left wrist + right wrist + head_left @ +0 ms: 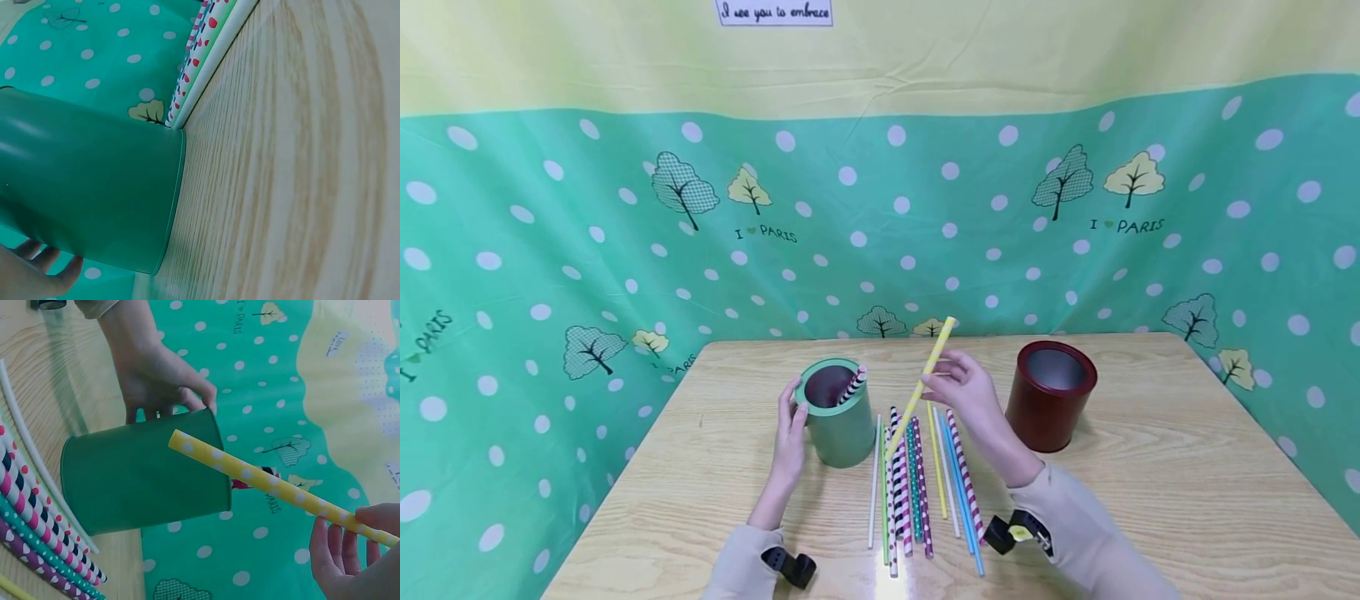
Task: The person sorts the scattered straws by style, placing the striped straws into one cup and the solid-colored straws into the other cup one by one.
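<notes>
My right hand point(966, 392) pinches a yellow paper straw with white dots point(259, 477) between thumb and fingers. The straw slants in the air, its lower end overlapping the straws on the table in the head view. To the left, a green can point(844, 433) stands upright on the table. My left hand point(790, 429) holds its left side, thumb and fingers spread round it near the rim. Inside the can, striped straws point(853, 385) lean on the right side of the rim. Between the hands lies a row of patterned and plain paper straws point(916, 492).
A dark red can point(1047, 408) stands upright at the right, beyond my right forearm. The wooden table point(1187, 467) reaches back to a green polka-dot cloth point(925, 225). Another yellow straw point(937, 467) and several blue ones lie in the right part of the row.
</notes>
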The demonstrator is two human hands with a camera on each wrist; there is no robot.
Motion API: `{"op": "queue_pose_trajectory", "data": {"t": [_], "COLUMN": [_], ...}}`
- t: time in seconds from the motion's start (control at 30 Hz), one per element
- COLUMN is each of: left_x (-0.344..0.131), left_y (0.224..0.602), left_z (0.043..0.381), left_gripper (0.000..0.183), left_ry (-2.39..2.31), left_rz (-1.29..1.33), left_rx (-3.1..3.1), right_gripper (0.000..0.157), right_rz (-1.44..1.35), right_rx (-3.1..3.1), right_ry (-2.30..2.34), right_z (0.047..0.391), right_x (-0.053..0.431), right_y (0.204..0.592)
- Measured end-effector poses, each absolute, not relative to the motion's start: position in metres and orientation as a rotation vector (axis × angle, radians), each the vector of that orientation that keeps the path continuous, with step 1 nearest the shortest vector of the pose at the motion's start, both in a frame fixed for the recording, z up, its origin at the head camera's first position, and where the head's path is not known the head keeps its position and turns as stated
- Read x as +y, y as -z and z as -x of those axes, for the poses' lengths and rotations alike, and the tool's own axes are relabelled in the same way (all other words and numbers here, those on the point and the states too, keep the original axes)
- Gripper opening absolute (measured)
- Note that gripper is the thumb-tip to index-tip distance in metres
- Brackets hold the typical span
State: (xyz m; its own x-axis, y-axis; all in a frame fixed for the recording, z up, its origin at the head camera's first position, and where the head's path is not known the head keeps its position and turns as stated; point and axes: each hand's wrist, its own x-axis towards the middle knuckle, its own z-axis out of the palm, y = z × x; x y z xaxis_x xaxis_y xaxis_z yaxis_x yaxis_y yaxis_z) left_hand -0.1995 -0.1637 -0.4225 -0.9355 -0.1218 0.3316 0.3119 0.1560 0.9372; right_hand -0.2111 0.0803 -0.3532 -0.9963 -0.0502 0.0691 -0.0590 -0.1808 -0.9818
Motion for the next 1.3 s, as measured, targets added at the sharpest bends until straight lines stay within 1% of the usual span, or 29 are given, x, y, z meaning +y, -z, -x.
{"op": "queue_pose_trajectory", "data": {"t": [0.13,0.37,0.6,0.63,0.73,0.77,0.8,0.83,0.87,0.97,1.0,1.1,1.13,1.17,1.23,1.3], "left_x": [-0.163,-0.163,-0.164,-0.164,-0.165,-0.165,-0.165,-0.165,-0.165,-0.165,-0.164,-0.164,-0.164,-0.164,-0.164,-0.163], "left_y": [0.423,0.421,0.422,0.422,0.422,0.422,0.423,0.423,0.423,0.423,0.423,0.422,0.422,0.422,0.422,0.422], "left_z": [0.199,0.200,0.200,0.200,0.200,0.200,0.200,0.200,0.200,0.200,0.200,0.200,0.200,0.200,0.200,0.200], "left_gripper": [0.042,0.042,0.042,0.042,0.043,0.043,0.043,0.043,0.043,0.042,0.042,0.042,0.042,0.042,0.042,0.042], "left_ry": [1.836,1.824,1.831,1.833,1.832,1.831,1.831,1.831,1.831,1.831,1.831,1.834,1.837,1.839,1.840,1.840], "left_rz": [0.165,0.142,0.167,0.170,0.181,0.184,0.185,0.187,0.186,0.173,0.168,0.158,0.158,0.158,0.159,0.159], "left_rx": [-2.114,-2.118,-2.114,-2.116,-2.126,-2.128,-2.128,-2.125,-2.123,-2.122,-2.121,-2.123,-2.120,-2.116,-2.112,-2.112], "right_gripper": [0.039,0.031,0.030,0.030,0.030,0.029,0.029,0.026,0.025,0.020,0.021,0.023,0.025,0.027,0.029,0.029], "right_rz": [-0.106,-0.210,-0.304,-0.371,-0.412,-0.466,-0.487,-0.496,-0.444,-0.458,-0.431,-0.509,-0.552,-0.608,-0.621,-0.604], "right_rx": [-1.965,-1.817,-1.701,-1.639,-1.567,-1.512,-1.504,-1.503,-1.556,-1.583,-1.628,-1.600,-1.581,-1.559,-1.572,-1.614], "right_ry": [-2.461,-2.521,-2.483,-2.490,-2.493,-2.504,-2.494,-2.496,-2.476,-2.451,-2.424,-2.410,-2.409,-2.393,-2.395,-2.378], "right_z": [0.209,0.208,0.210,0.227,0.229,0.248,0.250,0.250,0.234,0.234,0.217,0.225,0.245,0.257,0.266,0.266], "right_x": [0.076,0.072,0.064,0.063,0.057,0.056,0.055,0.054,0.051,0.047,0.045,0.042,0.039,0.039,0.036,0.033], "right_y": [0.344,0.335,0.329,0.347,0.345,0.369,0.370,0.368,0.350,0.348,0.325,0.333,0.355,0.368,0.377,0.375]}}
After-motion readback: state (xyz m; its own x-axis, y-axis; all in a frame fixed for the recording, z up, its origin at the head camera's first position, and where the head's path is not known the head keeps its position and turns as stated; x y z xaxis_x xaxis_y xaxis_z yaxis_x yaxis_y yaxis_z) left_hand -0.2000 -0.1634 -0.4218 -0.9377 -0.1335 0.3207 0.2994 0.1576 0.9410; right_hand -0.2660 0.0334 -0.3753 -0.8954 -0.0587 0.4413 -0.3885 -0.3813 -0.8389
